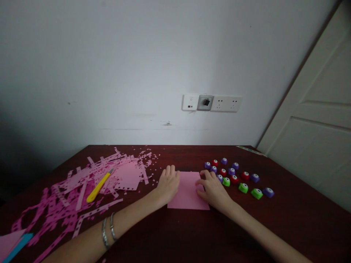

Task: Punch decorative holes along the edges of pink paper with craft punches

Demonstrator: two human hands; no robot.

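A square sheet of pink paper point(188, 195) lies flat on the table. My left hand point(168, 184) rests on its left edge, fingers stretched forward and lying flat. At the right edge, my right hand point(215, 188) touches the sheet with bent fingers, its thumb apart from them over the paper. The underside of both hands is hidden. Just beyond my right hand stand several small craft punches with purple, red and green bodies, among them a green punch point(243, 188) and a purple punch point(268, 192).
Punched pink paper scraps point(82, 193) heap up on the left, with a yellow craft knife point(98, 188) on top. A blue item point(19, 248) lies at the lower left corner. Behind the dark red table point(153, 233) is a wall with sockets point(226, 103); a white door point(320, 109) stands right.
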